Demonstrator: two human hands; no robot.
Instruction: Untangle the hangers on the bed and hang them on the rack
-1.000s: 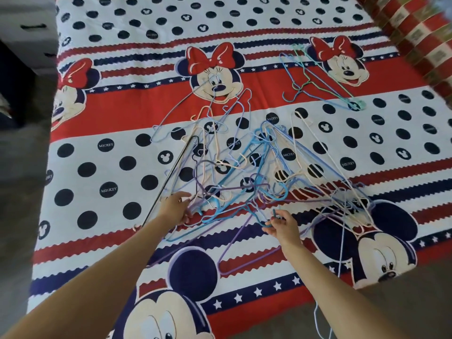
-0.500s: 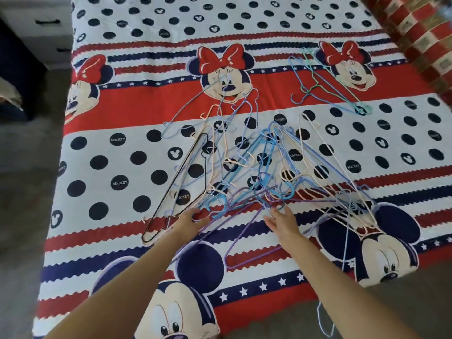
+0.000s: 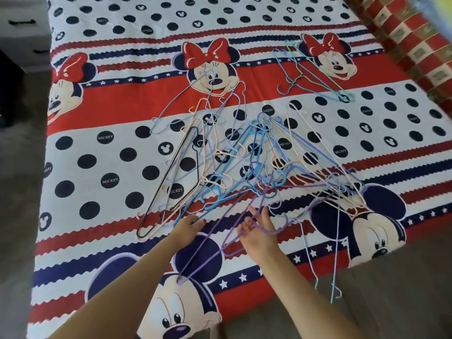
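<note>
Tangled hangers (image 3: 256, 162), blue, cream, purple wire, heaped mid-bed (image 3: 97, 155); black hanger (image 3: 168, 182) flat at heap's left edge; purple hanger (image 3: 203, 250) nearest front; small separate bunch (image 3: 315, 74) far right

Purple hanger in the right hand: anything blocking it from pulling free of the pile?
Yes. The right hand pinches the purple hanger, but its far end runs under blue hangers in the tangled pile. No rack in view.

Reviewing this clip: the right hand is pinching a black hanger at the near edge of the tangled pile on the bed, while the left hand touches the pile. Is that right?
Not quite. In the head view the right hand pinches a purple hanger, not a black one. The black hanger lies untouched at the tangled pile's left side. The left hand does touch the pile on the bed.
</note>
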